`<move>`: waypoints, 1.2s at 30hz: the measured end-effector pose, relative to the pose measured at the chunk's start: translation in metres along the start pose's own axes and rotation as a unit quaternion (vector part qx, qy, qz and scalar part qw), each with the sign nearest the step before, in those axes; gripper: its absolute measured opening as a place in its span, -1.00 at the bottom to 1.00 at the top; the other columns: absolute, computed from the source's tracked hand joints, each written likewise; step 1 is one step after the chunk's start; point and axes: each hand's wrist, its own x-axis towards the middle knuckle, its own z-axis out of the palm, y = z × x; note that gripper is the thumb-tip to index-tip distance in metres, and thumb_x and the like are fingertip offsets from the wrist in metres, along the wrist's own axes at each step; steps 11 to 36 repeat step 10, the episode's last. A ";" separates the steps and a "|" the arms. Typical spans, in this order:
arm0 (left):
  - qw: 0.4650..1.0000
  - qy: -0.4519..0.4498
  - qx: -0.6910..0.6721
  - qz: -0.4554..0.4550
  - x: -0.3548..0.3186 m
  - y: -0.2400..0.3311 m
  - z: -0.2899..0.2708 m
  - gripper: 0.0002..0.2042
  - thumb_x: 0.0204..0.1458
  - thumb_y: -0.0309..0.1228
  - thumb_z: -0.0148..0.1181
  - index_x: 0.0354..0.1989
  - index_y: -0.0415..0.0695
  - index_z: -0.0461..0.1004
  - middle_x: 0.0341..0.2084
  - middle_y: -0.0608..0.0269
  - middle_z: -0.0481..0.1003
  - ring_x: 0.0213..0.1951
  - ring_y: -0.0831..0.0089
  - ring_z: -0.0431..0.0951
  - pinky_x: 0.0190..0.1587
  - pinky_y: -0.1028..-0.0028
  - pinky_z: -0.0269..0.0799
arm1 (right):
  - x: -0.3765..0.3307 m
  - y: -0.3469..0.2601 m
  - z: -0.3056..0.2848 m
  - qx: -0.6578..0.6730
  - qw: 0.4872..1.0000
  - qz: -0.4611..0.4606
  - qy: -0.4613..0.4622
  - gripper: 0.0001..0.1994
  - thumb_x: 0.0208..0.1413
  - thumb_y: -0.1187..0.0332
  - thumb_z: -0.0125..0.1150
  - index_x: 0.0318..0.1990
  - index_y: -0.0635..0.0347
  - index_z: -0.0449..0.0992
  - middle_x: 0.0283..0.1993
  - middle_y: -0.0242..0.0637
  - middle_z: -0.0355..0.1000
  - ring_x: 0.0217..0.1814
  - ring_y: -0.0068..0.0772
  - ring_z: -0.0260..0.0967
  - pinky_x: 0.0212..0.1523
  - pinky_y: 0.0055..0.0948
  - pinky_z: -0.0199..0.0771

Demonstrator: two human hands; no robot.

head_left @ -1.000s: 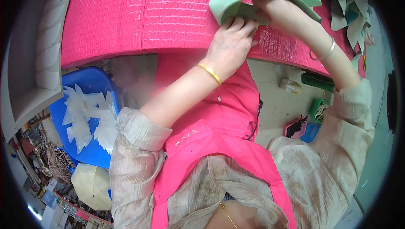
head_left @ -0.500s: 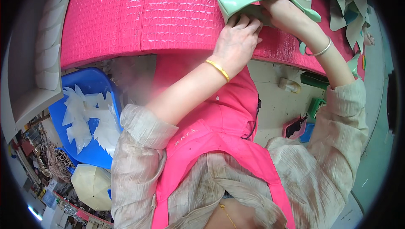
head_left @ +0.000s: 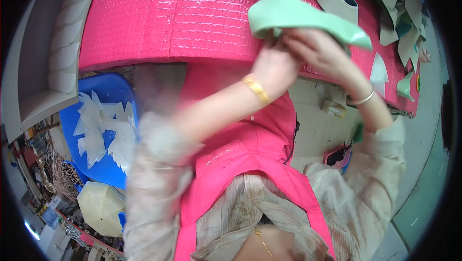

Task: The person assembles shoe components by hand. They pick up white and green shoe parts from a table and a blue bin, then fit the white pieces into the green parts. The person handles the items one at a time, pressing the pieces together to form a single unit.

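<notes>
A glossy mint-green shoe upper (head_left: 293, 13) is held up over the near edge of the pink table, its sole side not visible. My left hand (head_left: 278, 66), with a gold bracelet at the wrist, reaches up beneath its near edge; the fingertips pinch there and are partly hidden and smeared. Crossing over it from the right, my right hand (head_left: 320, 51), a silver bangle on the wrist, has curled fingers against the same near edge. The two hands touch or overlap just below the upper.
Pink textured sheeting covers the table (head_left: 211, 18). Several pale shoe uppers (head_left: 337, 1) pile up at the far right, near a white pointed piece (head_left: 378, 74) and a small green piece (head_left: 406, 87). Left below stands a blue tub (head_left: 113, 177) of translucent pieces; a grey shelf (head_left: 33, 44) rises beside it.
The shoe upper has turned, now showing its broad outer side. My right hand has come out from inside it and moved left to the near edge, beside my left hand.
</notes>
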 end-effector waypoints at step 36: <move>0.864 -0.300 0.382 0.135 0.005 -0.040 -0.099 -0.56 -0.22 -0.40 -0.02 -0.08 -0.30 0.38 -0.15 0.06 0.39 0.07 0.24 0.26 0.26 0.27 -0.19 | -0.006 -0.001 0.071 -0.129 0.980 0.003 0.153 -0.37 0.00 0.08 0.06 0.23 0.03 0.07 0.30 -0.32 -0.01 0.34 -0.28 -0.10 0.24 -0.14 -0.10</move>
